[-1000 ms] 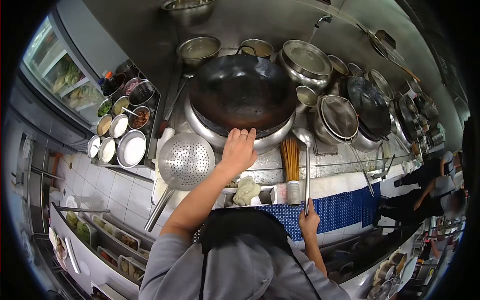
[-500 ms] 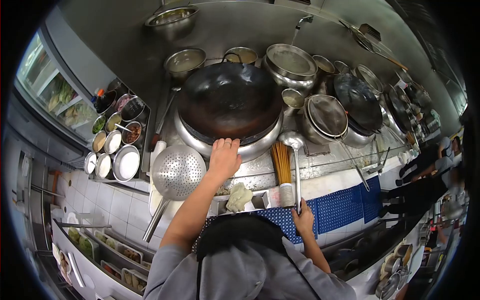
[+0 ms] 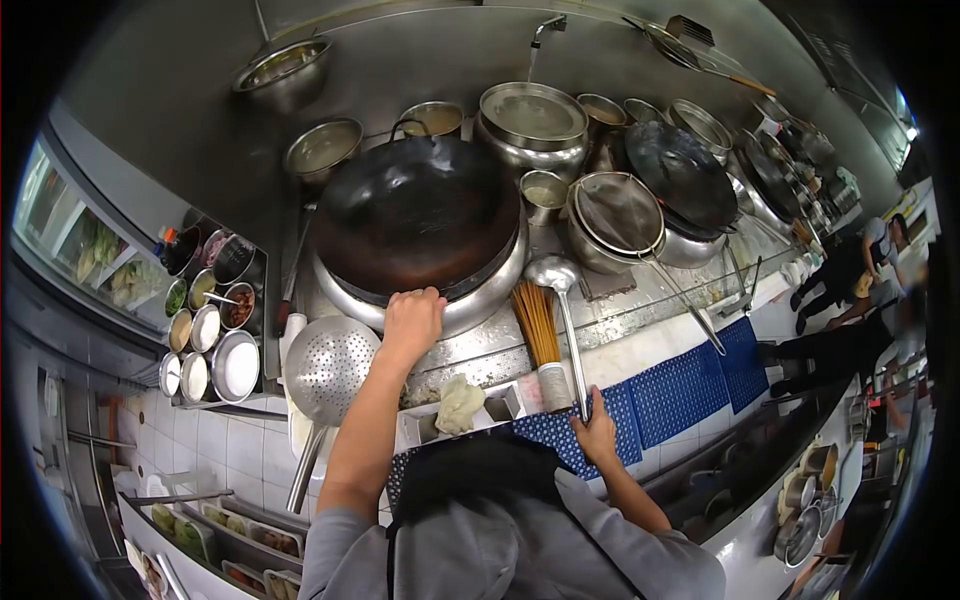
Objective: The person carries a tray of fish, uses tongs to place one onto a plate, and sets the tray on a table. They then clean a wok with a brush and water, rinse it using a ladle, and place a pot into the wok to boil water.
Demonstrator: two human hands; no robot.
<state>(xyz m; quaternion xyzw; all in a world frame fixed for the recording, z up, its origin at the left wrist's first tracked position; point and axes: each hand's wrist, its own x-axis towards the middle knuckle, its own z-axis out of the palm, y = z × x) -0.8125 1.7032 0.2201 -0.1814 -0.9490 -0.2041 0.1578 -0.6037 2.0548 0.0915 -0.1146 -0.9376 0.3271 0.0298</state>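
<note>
My left hand is closed over the near rim of a large dark wok, which sits on a round steel burner ring. A ladle is in my right hand, gripped near the end of its handle, with the bowl pointing away from me. Beside the ladle lies a bamboo wok brush with a pale wrapped handle. Left of my forearm rests a perforated strainer. A crumpled pale cloth lies on a steel box between my arms.
Behind the wok stand several steel pots and a basin below a running tap. A wire sieve rests on a pot to the right, near a second wok. Seasoning bowls stand left. Other people stand far right.
The whole view has shifted, so the stove appears further left. My left hand stays at the wok rim with its fingers more curled. The ladle remains in my right hand.
</note>
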